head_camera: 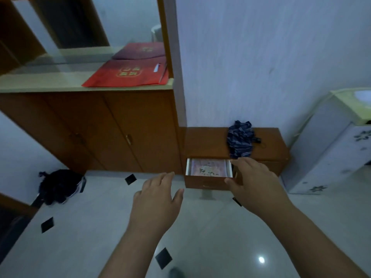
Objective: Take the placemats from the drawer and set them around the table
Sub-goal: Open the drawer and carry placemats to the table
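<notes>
Drawer (208, 182) pulled out, placemats (208, 167) lie flat inside. Right hand (253, 177) at drawer's right edge, left hand (158, 197) left of drawer; both spread, empty, probably reaching for stack.

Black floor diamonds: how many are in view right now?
4 clearly: one near the tall cabinet base, one far left, one between the forearms, one partly hidden under the right wrist. Others may be covered.

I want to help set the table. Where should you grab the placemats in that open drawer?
Probably by their near edge, coming from above: the placemats lie flat in the drawer, open only on top. The right hand is nearest.
</notes>
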A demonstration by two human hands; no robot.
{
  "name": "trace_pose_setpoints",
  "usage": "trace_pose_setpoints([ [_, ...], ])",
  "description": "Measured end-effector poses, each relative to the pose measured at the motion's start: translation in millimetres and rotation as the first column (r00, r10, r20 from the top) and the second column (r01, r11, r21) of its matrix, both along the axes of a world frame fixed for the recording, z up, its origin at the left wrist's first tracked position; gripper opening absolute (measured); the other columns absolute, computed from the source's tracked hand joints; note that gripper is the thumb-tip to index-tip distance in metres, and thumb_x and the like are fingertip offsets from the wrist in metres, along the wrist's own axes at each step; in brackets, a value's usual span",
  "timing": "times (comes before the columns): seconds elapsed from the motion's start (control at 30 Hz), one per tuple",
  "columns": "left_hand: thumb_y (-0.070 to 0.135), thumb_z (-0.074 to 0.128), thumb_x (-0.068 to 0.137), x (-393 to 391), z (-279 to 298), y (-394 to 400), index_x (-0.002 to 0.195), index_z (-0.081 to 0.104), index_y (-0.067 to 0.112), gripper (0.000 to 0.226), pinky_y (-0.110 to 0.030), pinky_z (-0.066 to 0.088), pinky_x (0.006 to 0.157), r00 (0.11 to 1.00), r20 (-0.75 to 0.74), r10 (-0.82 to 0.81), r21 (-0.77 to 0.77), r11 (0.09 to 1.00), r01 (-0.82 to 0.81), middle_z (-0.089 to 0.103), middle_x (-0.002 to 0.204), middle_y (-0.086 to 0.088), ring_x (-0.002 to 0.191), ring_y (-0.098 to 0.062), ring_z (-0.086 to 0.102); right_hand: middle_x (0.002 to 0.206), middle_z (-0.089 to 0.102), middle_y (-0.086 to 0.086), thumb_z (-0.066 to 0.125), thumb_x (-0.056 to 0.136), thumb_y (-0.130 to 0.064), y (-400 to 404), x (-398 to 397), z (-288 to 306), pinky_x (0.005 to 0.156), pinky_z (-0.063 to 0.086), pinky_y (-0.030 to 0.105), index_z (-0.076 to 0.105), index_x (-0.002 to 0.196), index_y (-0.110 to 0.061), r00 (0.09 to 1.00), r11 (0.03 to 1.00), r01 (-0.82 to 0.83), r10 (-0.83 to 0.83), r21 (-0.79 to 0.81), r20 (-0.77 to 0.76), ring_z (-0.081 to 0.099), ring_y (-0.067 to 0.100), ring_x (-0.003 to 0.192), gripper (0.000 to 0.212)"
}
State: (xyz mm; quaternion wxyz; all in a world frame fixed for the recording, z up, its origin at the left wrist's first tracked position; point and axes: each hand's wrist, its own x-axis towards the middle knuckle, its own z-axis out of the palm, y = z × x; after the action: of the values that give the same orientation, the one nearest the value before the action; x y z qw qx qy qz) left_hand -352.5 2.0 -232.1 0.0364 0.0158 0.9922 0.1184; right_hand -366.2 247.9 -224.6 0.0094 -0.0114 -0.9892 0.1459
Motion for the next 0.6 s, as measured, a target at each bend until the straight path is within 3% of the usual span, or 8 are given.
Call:
trace_pose_setpoints([
  [0.23,0.056,0.043,0.099,-154,-56,52,0.147,0.043,0.029,0.055,-0.043,0.046,0.104,0.99,0.039,-0.138,0.009,0.99,0.137,0.048,0.15,0.007,0.134,-0.021,0.044,0.14,0.051,-0.007,0.058,0.089,-0.053,44,-111,-53,0.093,0.046,0.04,0.048,0.136,-0.032,0.992,0.993,0.119,-0.119,0.009,0.049,0.051,0.022,0.122,0.053],
  [0.4,0.055,0.042,0.1,-274,-112,87,0.156,0.032,0.031,0.061,-0.044,0.041,0.104,0.964,0.133,-0.231,-0.018,0.972,0.236,0.044,0.153,0.007,0.137,-0.02,0.042,0.142,0.05,-0.007,0.058,0.089,-0.053,69,-215,-106,0.096,0.045,0.042,0.047,0.138,-0.031,0.972,0.98,0.2,-0.196,-0.019,0.128,0.05,0.023,0.124,0.055],
  [0.6,0.053,0.042,0.1,-376,-200,118,0.153,0.034,0.028,0.06,-0.043,0.043,0.105,0.931,0.28,-0.235,-0.035,0.966,0.255,0.044,0.152,0.004,0.135,-0.022,0.044,0.135,0.053,-0.003,0.057,0.089,-0.05,90,-312,-206,0.088,0.05,0.038,0.053,0.133,-0.026,0.958,0.988,0.152,-0.14,-0.03,0.25,0.054,0.023,0.114,0.05],
])
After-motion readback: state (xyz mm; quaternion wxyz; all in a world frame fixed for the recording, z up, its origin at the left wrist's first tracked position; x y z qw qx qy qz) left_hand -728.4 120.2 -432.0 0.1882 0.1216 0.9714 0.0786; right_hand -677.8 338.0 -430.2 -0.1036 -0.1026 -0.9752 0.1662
